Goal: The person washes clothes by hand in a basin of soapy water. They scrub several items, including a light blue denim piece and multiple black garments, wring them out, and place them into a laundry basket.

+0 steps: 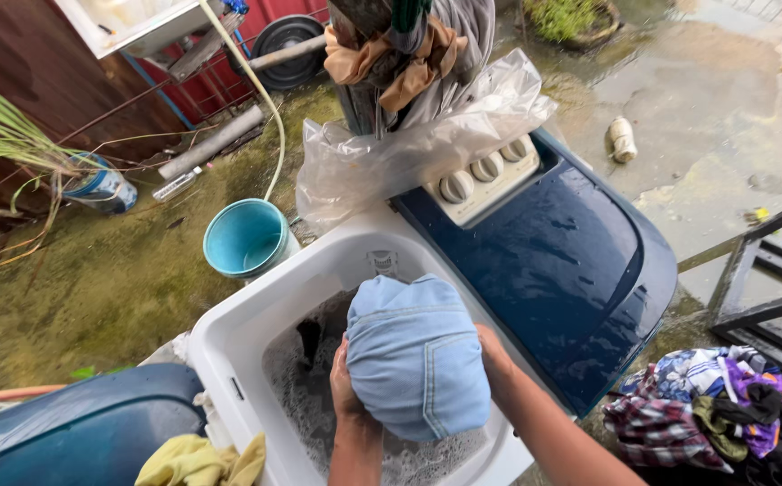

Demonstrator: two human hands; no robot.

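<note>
Both my hands hold a bundled pair of light blue jeans over the open white tub of a twin-tub washing machine. My left hand grips the bundle's left side. On the right side, my right hand presses against it. The tub holds foamy water with something dark in it.
A dark blue lid covers the machine's other tub, with white dials under a clear plastic sheet. A teal bucket stands on the wet ground behind. A pile of mixed clothes lies at right; a yellow cloth lies at front left.
</note>
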